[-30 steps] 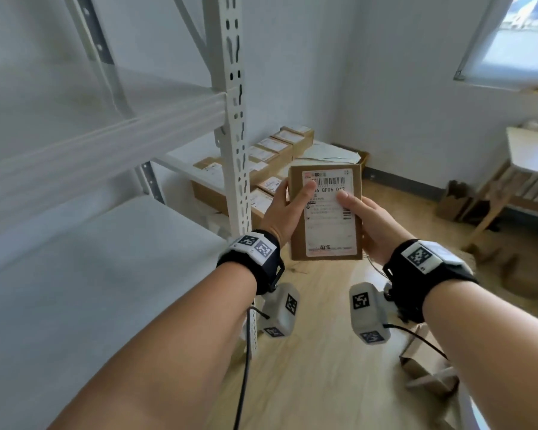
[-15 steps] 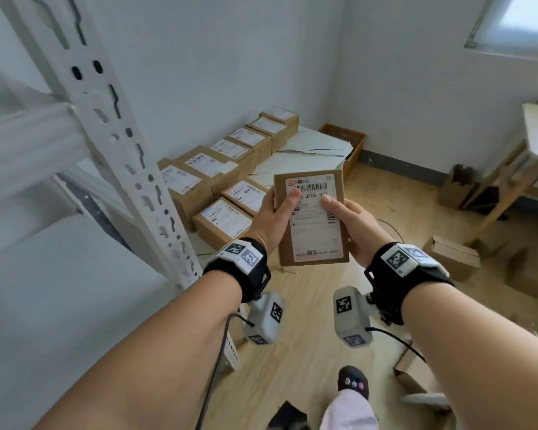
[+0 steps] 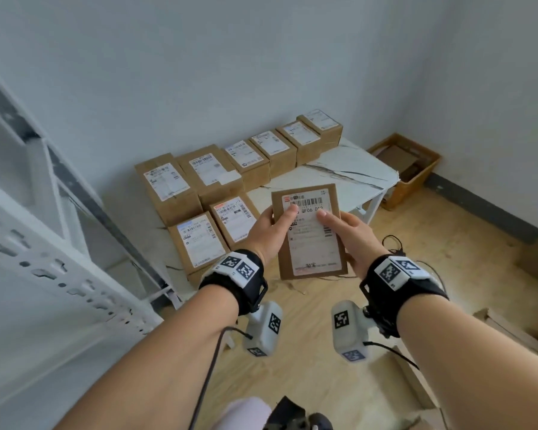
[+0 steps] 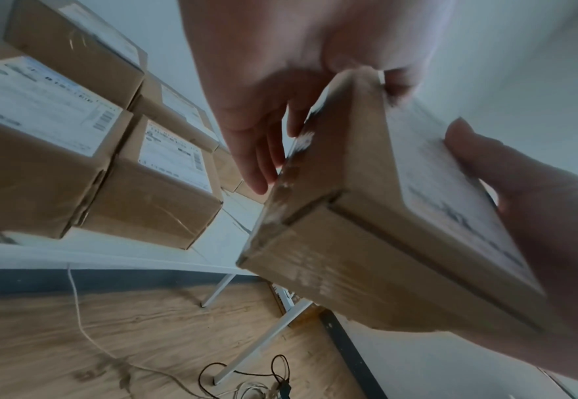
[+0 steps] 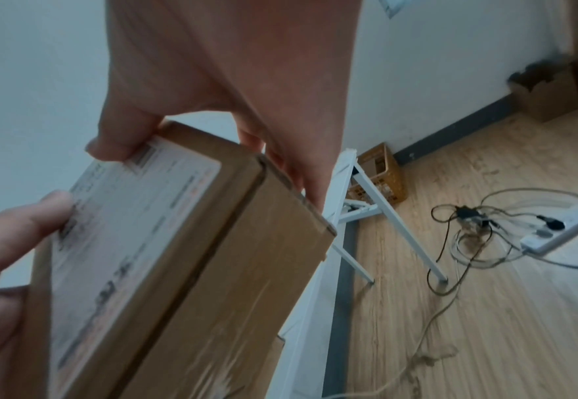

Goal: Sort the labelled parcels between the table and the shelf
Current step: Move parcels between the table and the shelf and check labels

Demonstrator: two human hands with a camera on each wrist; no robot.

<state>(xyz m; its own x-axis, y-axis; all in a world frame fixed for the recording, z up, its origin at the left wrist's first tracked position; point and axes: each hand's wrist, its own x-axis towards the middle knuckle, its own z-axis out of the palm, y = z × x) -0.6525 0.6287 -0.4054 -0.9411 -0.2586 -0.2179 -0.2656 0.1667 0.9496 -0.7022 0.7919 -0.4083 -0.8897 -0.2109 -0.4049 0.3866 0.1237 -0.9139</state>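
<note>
A flat brown parcel (image 3: 311, 240) with a white barcode label faces up at me, held in the air in front of the low white table (image 3: 354, 169). My left hand (image 3: 280, 221) grips its left edge, thumb on the label and fingers underneath. My right hand (image 3: 339, 228) grips the right edge the same way. The left wrist view shows the parcel (image 4: 366, 229) from below, and the right wrist view shows the parcel (image 5: 178, 256) edge-on. Several labelled brown boxes (image 3: 199, 175) stand in rows on the table by the wall. The white metal shelf (image 3: 59, 274) is at my left.
A wicker basket (image 3: 407, 169) sits in the corner beyond the table. Loose cables (image 3: 392, 243) and a power strip (image 5: 560, 229) lie on the wooden floor to the right. Flattened cardboard (image 3: 510, 330) lies on the floor at lower right.
The view has swung away from the shelf towards the table, which now sits straight ahead. Both hands keep the same hold on the parcel.
</note>
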